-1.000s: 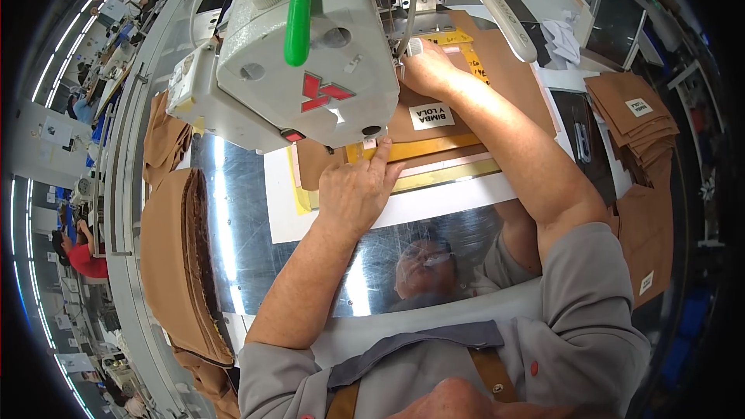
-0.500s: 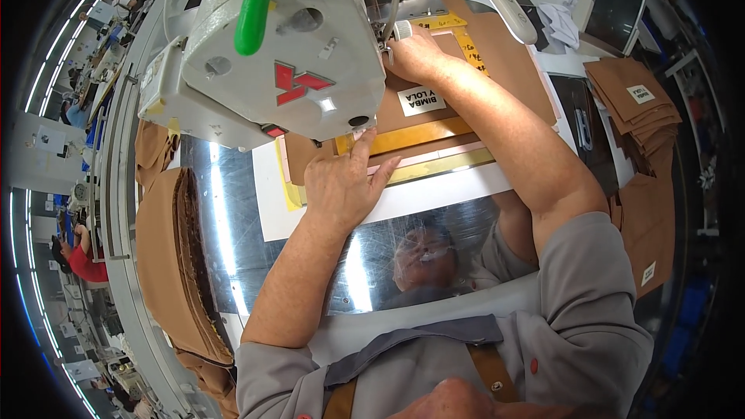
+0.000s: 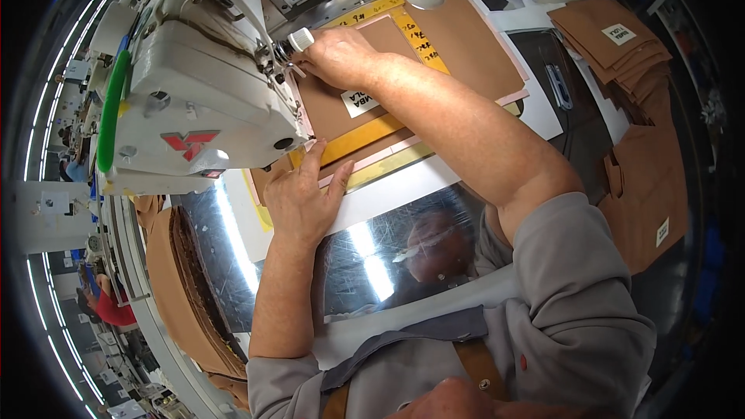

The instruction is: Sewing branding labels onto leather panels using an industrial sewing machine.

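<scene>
A brown panel (image 3: 330, 109) with a white label (image 3: 358, 105) lies within a yellow template frame (image 3: 372, 133), partly under the head of a sewing machine (image 3: 217, 101). My left hand (image 3: 299, 198) rests flat at the frame's near left corner, index finger stretched onto it and thumb apart. Over the panel's far left part is my right hand (image 3: 334, 54), close to the machine's needle area and its white knob (image 3: 300, 39). Its fingertips are hidden, so I cannot tell whether they grip anything.
A shiny metal plate (image 3: 403, 248) lies nearest me. Stacked brown pieces (image 3: 182, 264) stand at the left, and labelled brown panels (image 3: 609, 50) are piled at the right. A small blue-grey cutter (image 3: 557, 87) lies beside the template. A green handle (image 3: 115, 112) juts from the machine.
My view has turned, so the machine and work sit further left in the picture and more of the machine's needle side shows. Both hands keep nearly the same places on the work.
</scene>
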Action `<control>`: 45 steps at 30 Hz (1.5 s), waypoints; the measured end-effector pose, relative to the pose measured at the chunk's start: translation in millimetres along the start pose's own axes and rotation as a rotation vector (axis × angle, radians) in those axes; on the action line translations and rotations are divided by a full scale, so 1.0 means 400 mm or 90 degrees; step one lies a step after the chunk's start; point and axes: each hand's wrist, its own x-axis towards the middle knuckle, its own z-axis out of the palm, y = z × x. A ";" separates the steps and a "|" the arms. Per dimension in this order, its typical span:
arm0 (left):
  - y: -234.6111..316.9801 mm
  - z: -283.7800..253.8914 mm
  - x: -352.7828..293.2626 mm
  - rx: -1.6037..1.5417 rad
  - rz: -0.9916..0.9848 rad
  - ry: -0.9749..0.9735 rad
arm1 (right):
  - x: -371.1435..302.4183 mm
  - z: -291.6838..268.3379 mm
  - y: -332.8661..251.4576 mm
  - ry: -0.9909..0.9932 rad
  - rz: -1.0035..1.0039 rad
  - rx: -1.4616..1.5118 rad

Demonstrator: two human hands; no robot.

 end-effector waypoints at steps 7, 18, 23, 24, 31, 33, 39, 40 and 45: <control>0.002 -0.013 -0.001 -0.011 -0.051 -0.042 | 0.016 -0.039 0.008 -0.112 0.095 0.180; -0.125 -0.084 0.002 -0.126 -0.035 -0.142 | 0.011 0.010 0.012 -0.030 -0.003 0.062; -0.226 0.037 0.007 -0.445 -0.193 -0.039 | -0.003 -0.016 0.039 -0.045 0.076 0.137; -0.348 0.048 0.000 -0.351 -0.176 -0.121 | 0.000 -0.024 0.028 -0.054 0.078 0.160; -0.322 0.120 0.272 -0.464 -0.142 -0.086 | 0.011 -0.025 0.010 -0.060 0.073 0.190; -0.363 0.161 0.260 -0.280 0.068 0.016 | 0.012 -0.021 0.003 -0.067 0.057 0.174; -0.355 0.166 0.262 -0.195 -0.086 -0.026 | -0.003 -0.016 0.023 -0.014 0.050 0.096; -0.355 0.165 0.260 -0.161 -0.069 -0.018 | -0.002 -0.011 0.024 -0.014 0.049 0.096; -0.358 0.176 0.246 0.011 0.017 0.014 | -0.003 -0.007 0.025 -0.009 0.011 0.025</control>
